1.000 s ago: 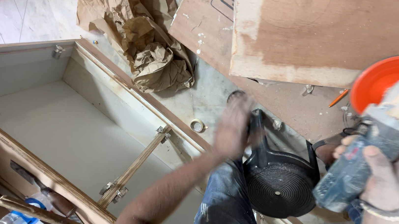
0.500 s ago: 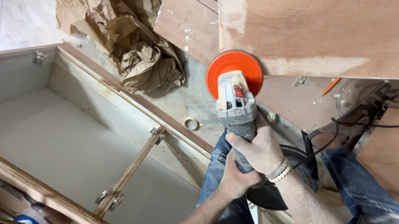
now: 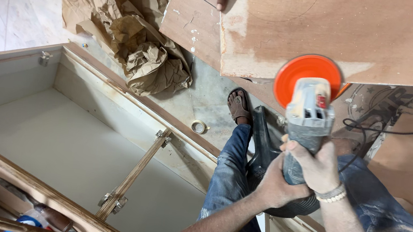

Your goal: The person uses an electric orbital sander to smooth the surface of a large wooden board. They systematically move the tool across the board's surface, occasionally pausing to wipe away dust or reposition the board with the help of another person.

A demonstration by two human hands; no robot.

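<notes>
The right hand (image 3: 316,166) is curled tight, fingers wrapped round, a band on its wrist. The left hand (image 3: 273,182) sits just below it, touching it, also closed tight. Both arms are bare.

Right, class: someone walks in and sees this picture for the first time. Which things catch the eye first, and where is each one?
First, the grey angle grinder with a bright orange round disc, right of centre, gripped by the left hand and right hand and pointing at the worn brown plywood board along the top. Next, the crumpled brown paper heap at upper left, and the long pale open wooden cabinet box filling the left side.
</notes>
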